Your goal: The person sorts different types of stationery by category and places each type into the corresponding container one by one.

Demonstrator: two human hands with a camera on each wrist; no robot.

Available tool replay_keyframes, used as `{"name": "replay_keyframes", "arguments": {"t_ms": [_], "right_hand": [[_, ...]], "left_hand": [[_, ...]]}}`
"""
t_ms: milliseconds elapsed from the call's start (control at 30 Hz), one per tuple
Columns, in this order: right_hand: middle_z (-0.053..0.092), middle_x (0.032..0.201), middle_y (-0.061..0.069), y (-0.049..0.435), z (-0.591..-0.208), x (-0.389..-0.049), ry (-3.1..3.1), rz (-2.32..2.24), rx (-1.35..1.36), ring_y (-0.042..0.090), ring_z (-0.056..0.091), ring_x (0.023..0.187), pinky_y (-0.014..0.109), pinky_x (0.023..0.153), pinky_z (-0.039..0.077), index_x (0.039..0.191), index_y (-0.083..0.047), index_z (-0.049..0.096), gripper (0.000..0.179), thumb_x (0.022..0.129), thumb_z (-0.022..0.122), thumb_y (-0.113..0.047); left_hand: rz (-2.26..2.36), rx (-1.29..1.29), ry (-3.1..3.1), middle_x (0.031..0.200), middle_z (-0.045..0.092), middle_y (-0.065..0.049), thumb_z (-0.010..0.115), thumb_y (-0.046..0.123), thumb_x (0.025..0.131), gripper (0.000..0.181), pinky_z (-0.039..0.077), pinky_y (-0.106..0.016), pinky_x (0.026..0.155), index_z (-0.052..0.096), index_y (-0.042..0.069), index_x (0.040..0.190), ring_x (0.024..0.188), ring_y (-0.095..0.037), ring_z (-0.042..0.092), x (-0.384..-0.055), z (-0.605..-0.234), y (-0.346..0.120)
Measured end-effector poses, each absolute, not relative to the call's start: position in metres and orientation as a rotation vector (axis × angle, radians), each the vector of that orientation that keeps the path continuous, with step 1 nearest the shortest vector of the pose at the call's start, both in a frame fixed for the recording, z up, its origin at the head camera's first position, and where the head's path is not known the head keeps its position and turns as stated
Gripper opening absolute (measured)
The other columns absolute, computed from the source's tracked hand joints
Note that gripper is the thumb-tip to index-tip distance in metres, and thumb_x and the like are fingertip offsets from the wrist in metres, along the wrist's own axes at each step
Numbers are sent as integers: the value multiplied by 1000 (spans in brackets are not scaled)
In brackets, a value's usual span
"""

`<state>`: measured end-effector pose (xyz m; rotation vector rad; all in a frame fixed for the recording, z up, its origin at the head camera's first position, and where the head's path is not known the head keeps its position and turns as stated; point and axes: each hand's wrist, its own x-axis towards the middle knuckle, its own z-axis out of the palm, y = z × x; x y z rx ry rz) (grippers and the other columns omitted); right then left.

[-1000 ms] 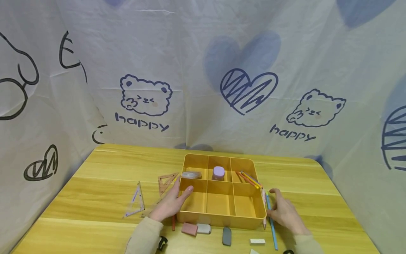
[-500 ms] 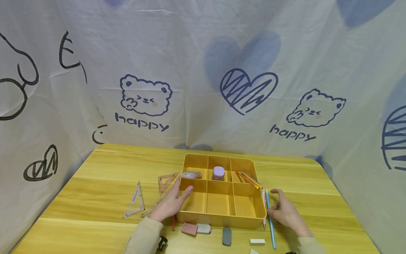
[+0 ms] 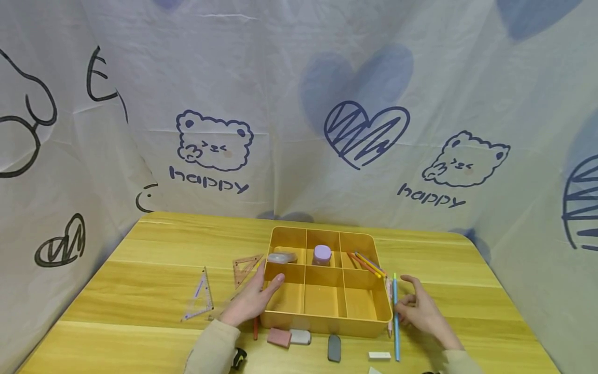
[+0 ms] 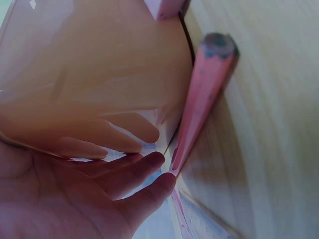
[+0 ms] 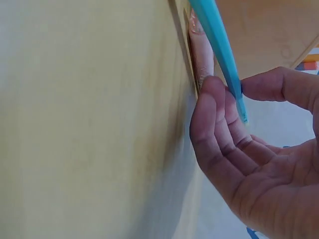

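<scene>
A yellow six-compartment organizer box point(image 3: 327, 326) stands on the table. My left hand point(image 3: 252, 298) rests at its left wall, thumb across the rim, fingers loosely extended outside. A red pencil point(image 4: 202, 94) lies by those fingertips. To the right of the box, my right hand point(image 3: 420, 311) pinches a light blue pencil point(image 5: 222, 45) between thumb and fingers. A pink pen-like stick point(image 3: 390, 306) lies between that pencil and the box wall. In the back compartments are a clear-topped object point(image 3: 282, 257), a lilac-lidded container point(image 3: 322, 253) and several coloured pencils point(image 3: 366, 264).
In front of the box lie a pink eraser point(image 3: 279, 337), a white eraser point(image 3: 300, 337), a dark grey eraser point(image 3: 334, 348) and a small white block point(image 3: 379, 356). Left of it lie a clear set square point(image 3: 201, 300) and an orange-tinted one point(image 3: 243, 267). Printed cloth surrounds the wooden table point(image 3: 140, 291).
The blue pencil has swung from a slant to nearly parallel with the box's side and slid slightly away from me. My right hand shifted slightly right. The left hand and box stayed still.
</scene>
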<state>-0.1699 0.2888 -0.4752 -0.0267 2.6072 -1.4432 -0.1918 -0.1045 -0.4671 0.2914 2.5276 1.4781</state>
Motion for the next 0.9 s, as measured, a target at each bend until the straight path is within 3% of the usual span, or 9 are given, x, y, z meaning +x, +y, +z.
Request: {"name": "replay_keyframes", "arguments": {"t_ms": [233, 567, 900], "right_hand": [[62, 101, 22, 292, -473, -169, 2427, -1611, -106, 17, 68, 70, 35, 66, 63, 157, 3, 3, 78, 97, 53, 4], [59, 100, 10, 292, -466, -167, 2356, -1760, -229, 14, 68, 72, 35, 70, 63, 158, -2, -1, 78, 101, 52, -1], [63, 98, 12, 288, -462, -165, 2408, -1898, -269, 18, 71, 76, 37, 72, 64, 161, -6, -4, 90, 97, 58, 2]], "left_hand": [[1487, 302, 2534, 164, 8, -33, 44, 46, 107, 86, 18, -64, 123, 1, -9, 158, 151, -51, 17, -192, -468, -105], [1483, 302, 2538, 164, 9, -33, 44, 46, 107, 87, 19, -63, 123, 1, -9, 158, 151, -51, 18, -191, -467, -105], [1501, 314, 2533, 164, 8, -34, 44, 44, 107, 85, 18, -63, 124, 1, -9, 158, 151, -51, 17, -192, -467, -104]]}}
